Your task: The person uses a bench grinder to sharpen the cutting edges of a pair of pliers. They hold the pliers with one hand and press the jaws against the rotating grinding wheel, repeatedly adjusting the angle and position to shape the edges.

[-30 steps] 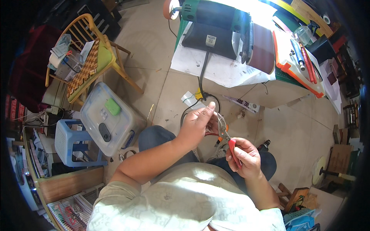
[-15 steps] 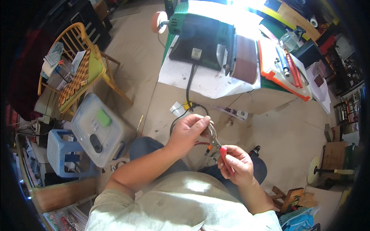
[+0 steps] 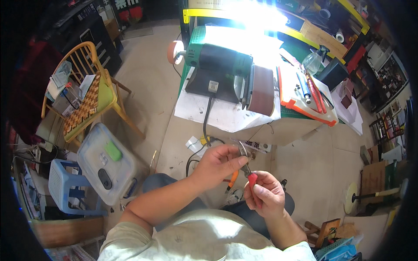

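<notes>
A hand tool with red grips (image 3: pixel 253 182) and curved metal jaws, like pliers or shears, is held upright in front of my body. My right hand (image 3: pixel 267 195) is closed around the red grips. The thumb and fingers of my left hand (image 3: pixel 217 163) pinch the metal head just above the grips. Two thin jaw tips stick out above the left fingers and look slightly apart. Part of the head is hidden by the left fingers, and whether a small piece lies between the jaws cannot be told.
Ahead, a green belt sander (image 3: pixel 217 56) with an orange wheel stands on a paper-covered table. An orange-edged tray (image 3: pixel 287 98) holds pens and tools. To the left are a lidded plastic box (image 3: pixel 115 163), a blue stool (image 3: pixel 65 178) and a wooden chair (image 3: pixel 111 100). Cables lie below the table.
The view has tilted up, so the table and floor things sit lower. My left fingers have shifted down the metal head, and the jaw tips now show above them. My right hand keeps its grip.
</notes>
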Demonstrator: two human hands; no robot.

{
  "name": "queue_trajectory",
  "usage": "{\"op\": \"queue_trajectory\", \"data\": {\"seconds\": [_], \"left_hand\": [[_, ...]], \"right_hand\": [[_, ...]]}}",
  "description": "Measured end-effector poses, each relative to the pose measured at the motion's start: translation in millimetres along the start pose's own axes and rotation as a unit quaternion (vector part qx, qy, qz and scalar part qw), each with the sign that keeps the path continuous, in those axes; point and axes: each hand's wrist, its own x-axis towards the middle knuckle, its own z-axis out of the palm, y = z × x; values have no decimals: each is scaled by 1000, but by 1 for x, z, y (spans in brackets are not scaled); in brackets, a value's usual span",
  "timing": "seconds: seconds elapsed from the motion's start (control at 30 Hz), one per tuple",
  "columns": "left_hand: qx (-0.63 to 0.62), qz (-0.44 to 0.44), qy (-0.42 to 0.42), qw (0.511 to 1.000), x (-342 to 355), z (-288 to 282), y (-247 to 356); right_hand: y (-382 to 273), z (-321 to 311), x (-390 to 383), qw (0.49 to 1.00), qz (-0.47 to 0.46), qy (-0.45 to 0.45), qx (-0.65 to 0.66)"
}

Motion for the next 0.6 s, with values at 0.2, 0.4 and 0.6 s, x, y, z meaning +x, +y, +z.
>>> {"op": "queue_trajectory", "data": {"seconds": [0.2, 0.4, 0.6], "left_hand": [[-36, 24, -26, 999, -4, 3, -1], [16, 24, 29, 999, -4, 1, 9], [12, 29, 116, 993, -5, 3, 11]], "right_hand": [[-4, -4, -3, 997, 69, 10, 36], [-4, -1, 1, 998, 64, -1, -1], [2, -1, -2, 997, 79, -1, 4]]}}
